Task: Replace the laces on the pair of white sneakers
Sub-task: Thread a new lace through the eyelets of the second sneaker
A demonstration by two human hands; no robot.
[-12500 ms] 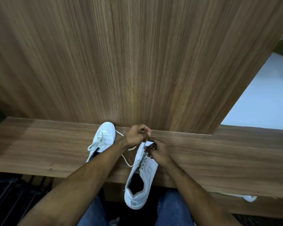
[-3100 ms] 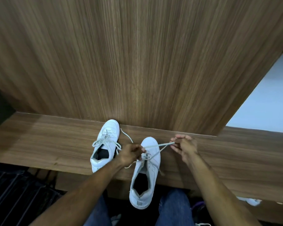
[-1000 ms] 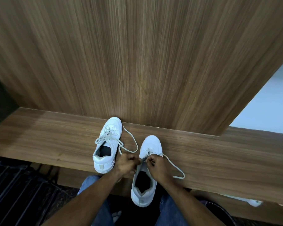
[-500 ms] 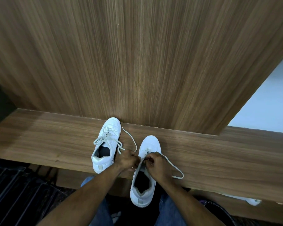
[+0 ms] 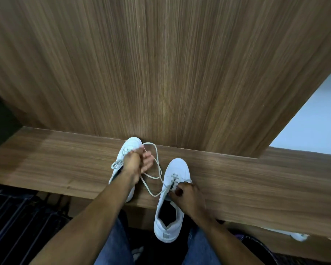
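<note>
Two white sneakers stand on a wooden ledge (image 5: 256,180), toes toward the wall. The left sneaker (image 5: 130,144) is laced and partly hidden under my left hand (image 5: 137,162). My left hand is raised above it and holds a loose white lace (image 5: 157,159) that loops from the fingers down to the eyelets of the right sneaker (image 5: 177,167). My right hand (image 5: 187,195) grips the right sneaker's upper at the eyelets, fingers curled against its right side. That sneaker's heel hangs over the ledge's front edge above my lap.
A tall wood-panelled wall (image 5: 161,64) rises straight behind the ledge. My knees in blue jeans (image 5: 115,243) are under the ledge's front edge. A white object (image 5: 296,236) lies on the floor at lower right. A dark grille (image 5: 17,222) lies at lower left.
My left hand has moved up and left from the right sneaker's eyelets, drawing the lace out into a long loop. My right hand has stayed on the right sneaker.
</note>
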